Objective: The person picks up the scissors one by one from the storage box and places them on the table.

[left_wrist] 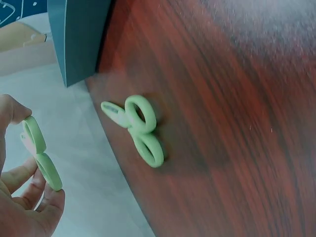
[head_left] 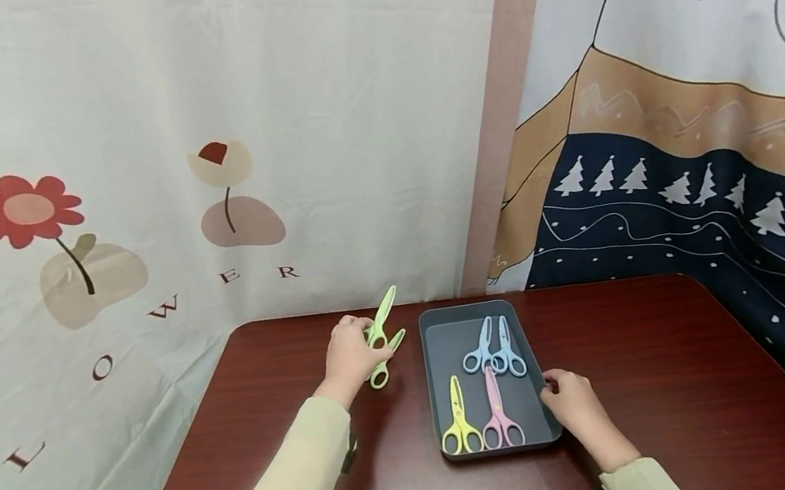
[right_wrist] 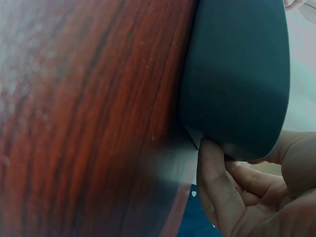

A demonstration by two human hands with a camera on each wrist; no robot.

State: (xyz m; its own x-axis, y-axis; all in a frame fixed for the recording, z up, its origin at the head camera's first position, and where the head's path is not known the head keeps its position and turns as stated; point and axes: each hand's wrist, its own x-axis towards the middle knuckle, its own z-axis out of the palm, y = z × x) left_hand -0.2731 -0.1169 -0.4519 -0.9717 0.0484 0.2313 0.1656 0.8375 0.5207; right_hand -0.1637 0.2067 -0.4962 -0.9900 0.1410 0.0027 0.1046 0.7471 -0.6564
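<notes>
My left hand [head_left: 354, 357] holds green scissors [head_left: 383, 309] by the handles above the table, blades pointing up and away. Beneath them, a second pair of green scissors [left_wrist: 132, 127] lies on the table, partly hidden by the hand in the head view. A grey tray [head_left: 443, 334] stands just to the right. In it lie two blue scissors [head_left: 485, 334], yellow scissors [head_left: 457, 399] and pink scissors [head_left: 493, 394]; the pink tip meets the blue handles. My right hand [head_left: 574, 402] grips the tray's right side, fingers against the outer wall in the right wrist view.
The dark red wooden table [head_left: 650, 359] ends at the back against a pale curtain [head_left: 344, 118] printed with flowers and letters. To the right hangs a dark blue cloth [head_left: 660, 216] with white trees.
</notes>
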